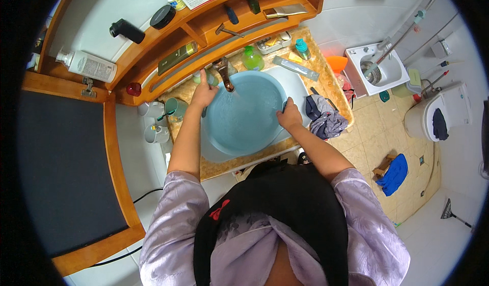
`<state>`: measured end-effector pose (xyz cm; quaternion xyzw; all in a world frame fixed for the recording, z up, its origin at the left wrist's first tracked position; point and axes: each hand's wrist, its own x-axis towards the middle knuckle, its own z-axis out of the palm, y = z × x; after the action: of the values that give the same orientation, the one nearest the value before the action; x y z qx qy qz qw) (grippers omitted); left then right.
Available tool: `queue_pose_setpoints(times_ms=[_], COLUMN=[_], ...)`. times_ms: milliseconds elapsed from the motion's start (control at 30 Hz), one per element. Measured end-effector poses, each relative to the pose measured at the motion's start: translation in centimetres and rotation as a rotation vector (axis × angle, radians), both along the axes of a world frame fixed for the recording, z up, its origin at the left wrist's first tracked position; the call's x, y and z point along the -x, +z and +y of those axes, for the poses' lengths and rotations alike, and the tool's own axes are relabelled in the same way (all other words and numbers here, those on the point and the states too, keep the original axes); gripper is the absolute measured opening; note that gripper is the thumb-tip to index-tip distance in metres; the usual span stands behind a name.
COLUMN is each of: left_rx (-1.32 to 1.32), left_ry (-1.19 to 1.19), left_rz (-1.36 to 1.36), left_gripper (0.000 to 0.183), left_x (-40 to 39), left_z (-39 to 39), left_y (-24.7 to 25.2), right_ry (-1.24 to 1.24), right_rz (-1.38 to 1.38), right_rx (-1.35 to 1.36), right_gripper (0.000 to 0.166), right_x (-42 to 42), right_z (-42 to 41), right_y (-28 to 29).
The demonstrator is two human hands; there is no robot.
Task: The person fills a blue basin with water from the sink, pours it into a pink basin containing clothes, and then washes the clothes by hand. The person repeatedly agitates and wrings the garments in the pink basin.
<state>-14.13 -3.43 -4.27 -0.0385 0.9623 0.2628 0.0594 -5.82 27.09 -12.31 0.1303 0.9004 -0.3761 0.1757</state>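
A round light-blue plastic basin [248, 114] holding water rests on the white sink [296, 85], tilted or level I cannot tell. Above its upper left rim is a bronze faucet [225, 77], with a thin stream falling into the water. My left hand [205, 92] is at the basin's upper left rim beside the faucet, index finger stretched out; its hold on the rim is unclear. My right hand [290, 115] grips the basin's right side, thumb at the rim. A crumpled grey and dark cloth [328, 120] lies on the counter right of the sink.
A green soap bottle [253, 58], a clear plastic packet [296, 68] and a teal-capped bottle [302, 49] stand or lie behind the basin. Cups [156, 134] are at left. An open cabinet door [110, 163] and wooden shelf [172, 24] border the counter. A toilet [424, 121] stands right.
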Motion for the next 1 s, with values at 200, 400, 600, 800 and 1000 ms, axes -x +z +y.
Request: queue_pose_setpoints(times_ms=[200,400,600,800,1000], left_rx=[0.012,-0.011,-0.030,-0.057,-0.070], left_ry=[0.005,0.007,0.000,-0.028,-0.030], left_rz=[-0.014,-0.039,-0.040,-0.038,-0.031], left_gripper=[0.095,0.094,0.094,0.094,0.094], left_x=[-0.1,-0.1,-0.3,-0.3,-0.3], left_z=[-0.2,-0.5,-0.5,-0.7,-0.9], left_y=[0.2,0.0,0.3,0.2,0.1], right_ry=[-0.009,-0.003,-0.088,-0.096,-0.114], right_rz=[0.040,-0.008,0.058,0.037,0.032], right_rx=[-0.041,-0.058,-0.069,-0.084,-0.077], right_gripper=[0.059,0.066,0.069,0.075,0.075], right_x=[-0.3,-0.2,-0.7,-0.7,-0.7], right_z=[-0.3,-0.4,-1.0,-1.2,-1.5], right_y=[0.3,0.2,0.3,0.0,0.4])
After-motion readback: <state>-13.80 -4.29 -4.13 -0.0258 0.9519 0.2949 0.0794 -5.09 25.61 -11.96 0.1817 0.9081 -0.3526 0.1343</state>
